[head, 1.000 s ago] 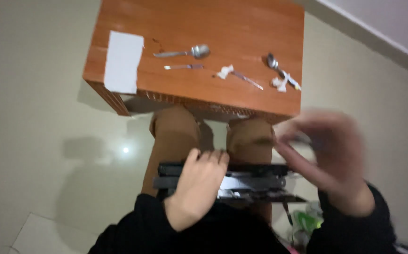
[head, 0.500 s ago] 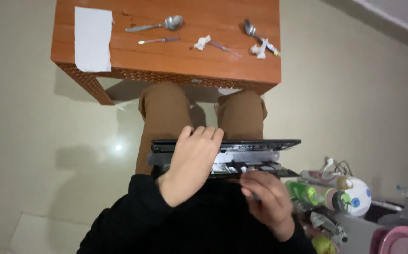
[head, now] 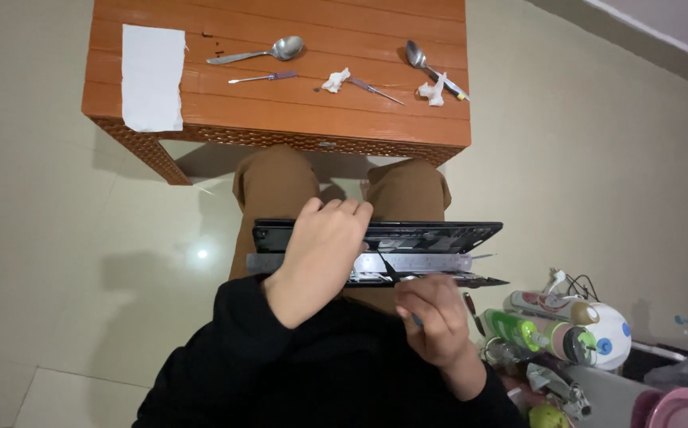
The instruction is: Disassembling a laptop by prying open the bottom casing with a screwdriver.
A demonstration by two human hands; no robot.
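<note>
On our lap, the dark open laptop (head: 439,236) lies across both knees, our left hand (head: 320,254) still flat on it, fingers spread, gripping nothing. Our right hand (head: 431,317), lower half a second ago, has risen; its fingers pinch a thin tool (head: 391,271) against the laptop's near edge.

We see an orange wooden table (head: 280,111) at the far side. On its left lies a white sheet of paper (head: 152,76). To the right of that rest a spoon (head: 260,52) and, nearer, a small purple-handled screwdriver (head: 264,78). Farther right lie a crumpled tissue (head: 335,81), a thin tool (head: 375,89) and a second spoon (head: 417,55). At the near right, bottles (head: 534,326) and a pink lid (head: 669,406) crowd the pale floor (head: 58,238).
</note>
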